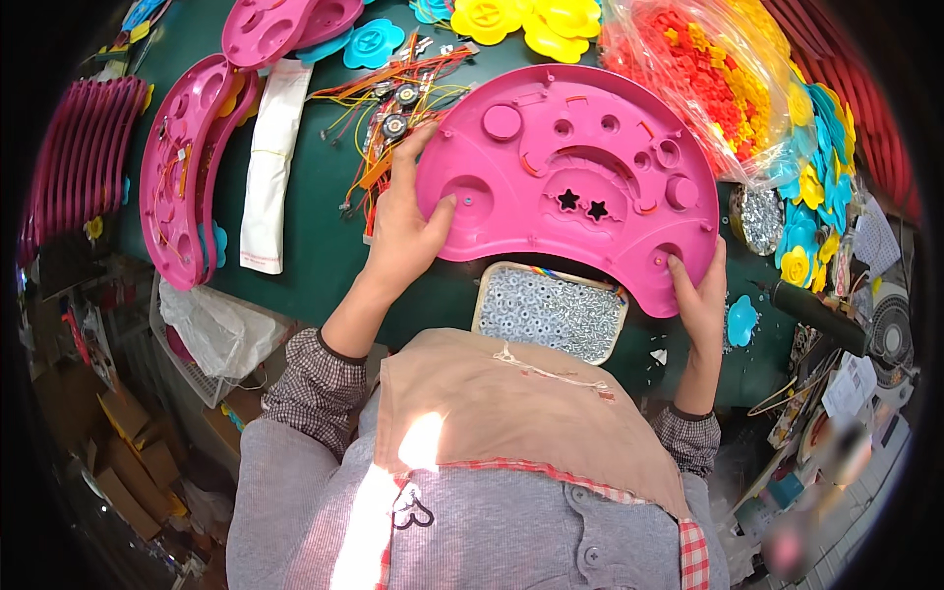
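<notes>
Both hands (408,231) (700,295) clamped on pink tray (570,167), over screw tin (551,313), wires (393,98) w/ bagged bits (708,79) behind.

A pink kidney-shaped plastic toy panel (575,177), with round recesses and two star-shaped holes, is held flat above the tabletop (324,246).

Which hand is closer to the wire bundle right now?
Left. The left hand grips the pink tray right beside the wire bundle; the right hand holds the tray's opposite lower corner.

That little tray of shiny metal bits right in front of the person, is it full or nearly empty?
Full. The tray is covered edge to edge with small silvery screws, no bare bottom showing. Its far edge is hidden under the pink plastic panel.
</notes>
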`<state>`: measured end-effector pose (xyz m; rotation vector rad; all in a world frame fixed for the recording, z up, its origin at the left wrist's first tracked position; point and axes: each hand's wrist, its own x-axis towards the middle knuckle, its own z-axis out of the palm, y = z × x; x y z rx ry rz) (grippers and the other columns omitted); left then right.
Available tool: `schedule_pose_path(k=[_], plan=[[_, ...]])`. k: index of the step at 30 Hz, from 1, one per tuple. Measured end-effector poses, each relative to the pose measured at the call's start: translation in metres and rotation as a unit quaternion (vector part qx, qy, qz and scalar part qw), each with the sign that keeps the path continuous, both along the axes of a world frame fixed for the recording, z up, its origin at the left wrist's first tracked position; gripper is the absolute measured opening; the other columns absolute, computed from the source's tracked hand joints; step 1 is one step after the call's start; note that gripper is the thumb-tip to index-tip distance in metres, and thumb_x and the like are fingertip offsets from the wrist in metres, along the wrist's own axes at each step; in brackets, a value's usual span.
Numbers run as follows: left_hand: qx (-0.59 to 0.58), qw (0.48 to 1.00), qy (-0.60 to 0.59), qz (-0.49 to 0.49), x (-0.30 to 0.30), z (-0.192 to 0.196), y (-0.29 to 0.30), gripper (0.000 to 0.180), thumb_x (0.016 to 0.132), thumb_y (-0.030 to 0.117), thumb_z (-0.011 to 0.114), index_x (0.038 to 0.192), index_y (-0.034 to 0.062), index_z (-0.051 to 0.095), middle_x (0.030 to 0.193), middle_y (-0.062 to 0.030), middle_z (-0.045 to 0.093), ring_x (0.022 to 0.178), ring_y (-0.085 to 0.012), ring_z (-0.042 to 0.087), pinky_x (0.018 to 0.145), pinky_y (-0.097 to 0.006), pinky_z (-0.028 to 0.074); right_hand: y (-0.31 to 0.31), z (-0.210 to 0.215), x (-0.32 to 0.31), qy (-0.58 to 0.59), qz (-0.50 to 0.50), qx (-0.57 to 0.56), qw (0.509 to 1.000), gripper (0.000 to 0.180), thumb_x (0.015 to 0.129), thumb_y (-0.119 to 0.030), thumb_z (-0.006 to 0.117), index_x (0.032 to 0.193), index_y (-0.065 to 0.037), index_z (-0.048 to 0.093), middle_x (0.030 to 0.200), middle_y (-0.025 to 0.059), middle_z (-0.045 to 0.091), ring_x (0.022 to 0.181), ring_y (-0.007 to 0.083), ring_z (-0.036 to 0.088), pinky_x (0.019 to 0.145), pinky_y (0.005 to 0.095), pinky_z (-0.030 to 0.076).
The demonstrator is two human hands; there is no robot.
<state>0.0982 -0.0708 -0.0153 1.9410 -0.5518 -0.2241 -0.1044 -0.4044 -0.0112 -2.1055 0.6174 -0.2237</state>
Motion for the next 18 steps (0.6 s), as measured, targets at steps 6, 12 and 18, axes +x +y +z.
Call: schedule_pose_path(k=[6,12,18], plan=[[0.141,0.98,-0.137,-0.044,0.012,-0.003,-0.006,0.078,0.091,0.004,0.069,0.16,-0.002,0.033,0.151,-0.029,0.043,0.138,-0.0472,0.048,0.121,-0.049,0.035,-0.017,-0.006,0.0,-0.002,0.026,-0.119,0.993,0.063,0.093,-0.013,0.078,0.145,0.003,0.048,0.127,0.0197,0.066,0.108,0.0292,0.07,0.096,0.038,0.055],[0.061,0.944,-0.317,-0.067,0.064,0.056,-0.08,0.049,0.093,0.011,0.076,0.137,-0.0029,0.061,0.129,-0.0198,0.066,0.121,-0.0368,0.062,0.107,-0.046,0.047,-0.04,0.056,0.029,-0.07,-0.101,-0.099,0.987,0.052,0.092,-0.019,0.081,0.137,0.001,0.064,0.112,0.016,0.076,0.093,0.0211,0.075,0.08,0.0349,0.059],[-0.078,0.915,-0.259,-0.299,0.109,0.048,-0.283,0.022,0.09,0.01,0.072,0.111,0.0017,0.076,0.103,-0.0197,0.076,0.094,-0.0373,0.075,0.084,-0.045,0.06,-0.114,0.046,0.125,0.136,-0.035,-0.347,0.927,0.033,0.089,-0.029,0.075,0.115,-0.009,0.078,0.109,0.018,0.078,0.104,0.0357,0.075,0.089,0.0472,0.06]])
